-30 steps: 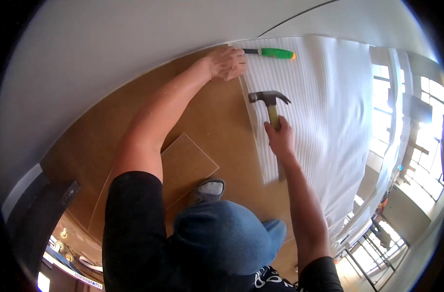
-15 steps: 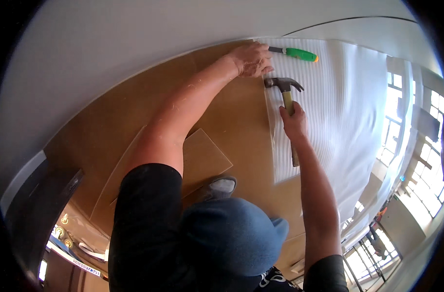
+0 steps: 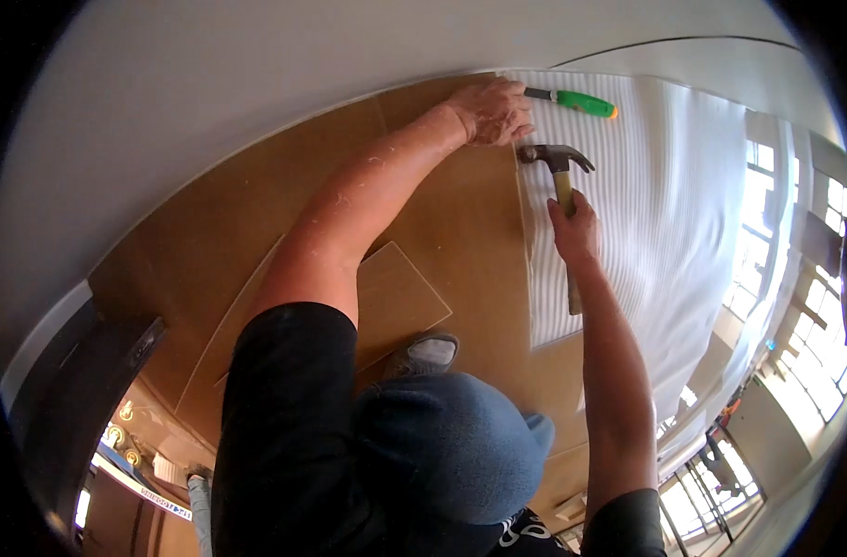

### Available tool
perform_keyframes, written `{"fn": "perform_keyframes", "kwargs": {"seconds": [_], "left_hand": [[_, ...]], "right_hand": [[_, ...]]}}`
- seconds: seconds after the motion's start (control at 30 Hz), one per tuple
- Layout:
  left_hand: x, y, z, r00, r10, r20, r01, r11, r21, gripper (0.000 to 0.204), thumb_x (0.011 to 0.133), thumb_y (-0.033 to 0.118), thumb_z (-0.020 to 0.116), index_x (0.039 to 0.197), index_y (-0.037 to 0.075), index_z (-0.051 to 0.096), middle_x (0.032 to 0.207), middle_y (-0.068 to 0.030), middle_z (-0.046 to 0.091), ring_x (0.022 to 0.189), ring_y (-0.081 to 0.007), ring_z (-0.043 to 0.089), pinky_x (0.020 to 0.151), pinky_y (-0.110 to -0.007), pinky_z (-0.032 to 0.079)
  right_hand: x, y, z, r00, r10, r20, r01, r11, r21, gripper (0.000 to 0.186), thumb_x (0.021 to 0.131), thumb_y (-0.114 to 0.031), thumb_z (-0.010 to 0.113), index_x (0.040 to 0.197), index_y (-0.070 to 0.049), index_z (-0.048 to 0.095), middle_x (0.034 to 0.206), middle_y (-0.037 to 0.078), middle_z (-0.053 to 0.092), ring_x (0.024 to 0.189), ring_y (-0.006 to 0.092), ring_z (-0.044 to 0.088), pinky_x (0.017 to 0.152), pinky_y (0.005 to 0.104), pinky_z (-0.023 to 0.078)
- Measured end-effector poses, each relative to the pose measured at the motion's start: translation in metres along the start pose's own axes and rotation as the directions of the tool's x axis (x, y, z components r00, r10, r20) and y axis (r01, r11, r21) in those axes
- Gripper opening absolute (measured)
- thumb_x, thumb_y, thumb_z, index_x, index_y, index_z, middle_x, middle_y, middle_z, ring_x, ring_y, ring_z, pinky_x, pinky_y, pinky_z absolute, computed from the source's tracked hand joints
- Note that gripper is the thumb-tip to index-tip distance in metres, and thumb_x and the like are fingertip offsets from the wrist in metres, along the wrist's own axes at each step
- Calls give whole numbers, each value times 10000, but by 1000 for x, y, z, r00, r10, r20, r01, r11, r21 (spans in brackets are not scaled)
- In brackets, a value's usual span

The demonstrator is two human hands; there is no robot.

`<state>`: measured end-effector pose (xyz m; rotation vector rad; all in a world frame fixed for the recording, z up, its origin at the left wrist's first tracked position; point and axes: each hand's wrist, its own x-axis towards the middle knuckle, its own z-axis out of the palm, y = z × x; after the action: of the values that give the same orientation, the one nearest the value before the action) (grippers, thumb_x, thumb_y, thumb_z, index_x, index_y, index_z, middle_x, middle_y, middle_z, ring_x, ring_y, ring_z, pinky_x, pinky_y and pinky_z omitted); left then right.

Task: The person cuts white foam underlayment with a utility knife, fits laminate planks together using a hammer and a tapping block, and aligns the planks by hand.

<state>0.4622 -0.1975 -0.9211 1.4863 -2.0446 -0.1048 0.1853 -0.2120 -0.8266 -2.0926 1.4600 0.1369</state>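
Head view, upper middle: right hand (image 3: 577, 228) clasps hammer (image 3: 560, 165) mid-handle, likely for control; half-curled left hand (image 3: 494, 112) meets green-handled tool (image 3: 581, 103), grip unclear to me.

The right hand (image 3: 577, 230) grips a hammer (image 3: 561, 160) (claw (image 3: 579, 156) pointing right) over white ribbed sheeting (image 3: 646, 204), the left hand (image 3: 493, 113) at a green-handled tool (image 3: 583, 102).

The hammer (image 3: 560, 167) is dark grey with a yellowish handle (image 3: 565, 193), the sheet (image 3: 651, 204) right of it ribbed white, the tool (image 3: 583, 102) above it green-handled with an orange butt, the board (image 3: 461, 213) left of it brown.
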Motion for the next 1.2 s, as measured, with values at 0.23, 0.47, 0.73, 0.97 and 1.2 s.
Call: {"fn": "perform_keyframes", "kwargs": {"seconds": [0.23,0.47,0.73,0.97,1.2], "left_hand": [[-1,-2,-2,1000,14,-11,-15,998,-69,315,957,287,664,708,98,630,860,-51,627,940,-281,593,873,-424,529],[-3,1,-6,1000,-1,-20,-1,996,-87,307,952,268,652,696,100,632,841,-49,630,908,-282,598,847,-427,533],[1,6,-6,1000,-19,-17,19,1000,-1,339,940,299,648,652,121,672,840,-2,654,950,-245,603,871,-407,535],[0,6,-10,998,-4,-59,4,1000,-5,337,925,301,652,643,119,677,822,5,656,932,-245,608,851,-415,537],[-3,3,-7,999,-12,-41,11,1000,-27,326,910,296,660,637,119,672,822,-1,658,944,-244,618,848,-417,542]], "right_hand": [[6,6,6,997,77,15,-79,987,138,367,931,-290,713,1172,-19,662,971,228,720,919,418,697,802,480,521],[1,-7,1,996,75,43,-78,994,82,426,935,-288,703,1250,-6,652,1045,236,734,966,423,706,842,477,535],[2,0,1,1000,-10,-4,10,1000,18,484,939,-317,696,1310,-12,636,1128,257,725,1073,445,691,891,503,536],[5,4,1,1000,-26,4,26,999,37,494,940,-315,691,1323,-11,626,1120,274,717,1071,473,678,895,509,533],[3,-17,-4,998,-6,57,8,1000,-25,518,952,-325,681,1325,27,609,1151,314,692,1104,484,664,915,506,530]]}}
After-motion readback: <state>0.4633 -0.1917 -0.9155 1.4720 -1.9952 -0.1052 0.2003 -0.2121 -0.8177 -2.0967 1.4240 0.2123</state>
